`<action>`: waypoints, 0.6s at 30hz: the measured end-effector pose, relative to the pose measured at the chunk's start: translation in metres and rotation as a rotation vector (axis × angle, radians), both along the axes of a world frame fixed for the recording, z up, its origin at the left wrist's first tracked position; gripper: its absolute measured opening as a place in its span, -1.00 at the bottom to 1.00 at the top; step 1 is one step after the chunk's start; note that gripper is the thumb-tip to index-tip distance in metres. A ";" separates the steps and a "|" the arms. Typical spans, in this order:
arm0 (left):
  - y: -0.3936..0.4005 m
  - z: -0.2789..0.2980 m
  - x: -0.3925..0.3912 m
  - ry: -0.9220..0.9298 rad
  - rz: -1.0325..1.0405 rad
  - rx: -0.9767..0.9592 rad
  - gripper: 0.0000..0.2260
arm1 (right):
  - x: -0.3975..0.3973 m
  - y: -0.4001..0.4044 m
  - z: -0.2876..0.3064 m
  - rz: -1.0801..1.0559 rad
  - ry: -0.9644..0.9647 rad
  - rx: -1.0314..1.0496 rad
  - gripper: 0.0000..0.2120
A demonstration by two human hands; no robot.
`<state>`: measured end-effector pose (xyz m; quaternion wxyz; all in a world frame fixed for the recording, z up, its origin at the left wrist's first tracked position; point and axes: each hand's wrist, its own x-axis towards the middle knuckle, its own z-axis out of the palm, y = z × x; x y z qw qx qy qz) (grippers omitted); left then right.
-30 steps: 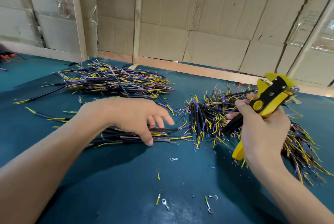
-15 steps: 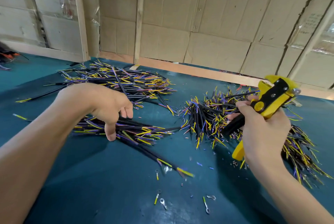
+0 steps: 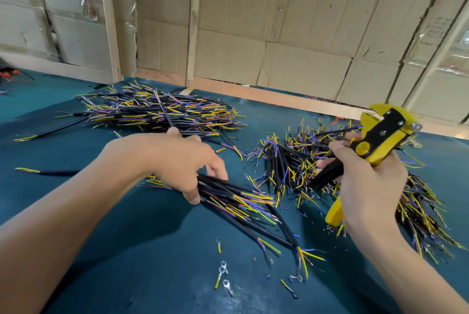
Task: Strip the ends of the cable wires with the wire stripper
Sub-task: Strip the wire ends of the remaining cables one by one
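Observation:
My left hand (image 3: 180, 161) grips a bundle of black cables (image 3: 236, 199) with yellow, blue and brown wire ends, fanned out to the lower right on the teal table (image 3: 152, 263). My right hand (image 3: 365, 186) holds the yellow and black wire stripper (image 3: 378, 136) by its handles, raised above a pile of short cables (image 3: 299, 161) at the right. The stripper's jaws point up and right, away from the bundle.
A large heap of cables (image 3: 162, 110) lies at the back left. Loose ring terminals (image 3: 223, 273) and bits of cut insulation are scattered on the table near me. A cardboard wall (image 3: 279, 22) with wooden battens runs behind the table.
My left hand has gathered the cables in front of me and dragged the bundle right and toward me, its ends fanning out. My right hand with the stripper has stayed nearly still.

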<state>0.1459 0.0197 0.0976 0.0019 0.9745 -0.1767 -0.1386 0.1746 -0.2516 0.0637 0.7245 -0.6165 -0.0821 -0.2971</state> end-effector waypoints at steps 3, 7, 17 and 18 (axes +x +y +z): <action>-0.016 -0.003 -0.007 0.023 -0.054 -0.165 -0.34 | 0.000 -0.003 0.000 -0.011 0.008 -0.013 -0.88; -0.058 -0.027 -0.010 -0.372 -0.218 -0.275 -0.54 | -0.001 -0.003 0.002 -0.015 0.017 -0.007 -0.87; -0.094 -0.047 -0.018 -0.775 -0.621 -0.435 -0.86 | -0.003 -0.003 0.005 0.008 0.099 0.018 -0.85; -0.093 -0.044 -0.019 -0.784 -0.577 -0.590 -0.87 | -0.003 -0.004 0.005 0.013 0.107 0.020 -0.87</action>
